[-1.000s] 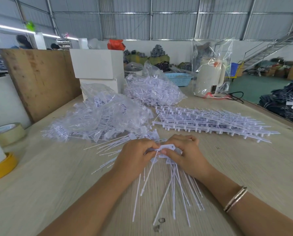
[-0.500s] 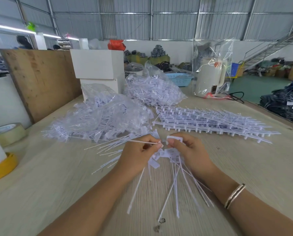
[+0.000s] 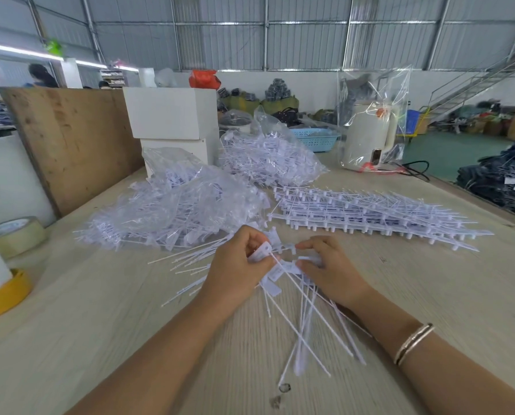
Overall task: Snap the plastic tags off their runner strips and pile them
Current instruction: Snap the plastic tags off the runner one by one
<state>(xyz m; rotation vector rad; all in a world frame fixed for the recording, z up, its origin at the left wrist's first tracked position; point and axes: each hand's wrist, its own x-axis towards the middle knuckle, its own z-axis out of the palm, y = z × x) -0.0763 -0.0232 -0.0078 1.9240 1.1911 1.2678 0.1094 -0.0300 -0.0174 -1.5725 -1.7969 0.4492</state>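
Note:
My left hand (image 3: 235, 266) pinches a white plastic tag (image 3: 260, 252) by its flat head at the middle of the table. My right hand (image 3: 329, 266) grips the runner strip (image 3: 290, 248) that carries the other tags, whose long thin tails (image 3: 310, 322) fan down toward me. Loose snapped-off tags (image 3: 187, 262) lie in a small pile just left of my left hand. A stack of full runner strips (image 3: 367, 215) lies behind my right hand.
Two clear bags of tags (image 3: 178, 208) (image 3: 268, 161) lie at the back left. White boxes (image 3: 172, 115) and a wooden board (image 3: 70, 139) stand behind them. Tape rolls (image 3: 13, 235) (image 3: 4, 295) sit at the left edge. A bagged white kettle (image 3: 367, 136) stands at the back right.
The left hand has turned the tag it pinches from lying sideways to pointing its tail toward me. Both hands stay close together; the hanging tails have swung.

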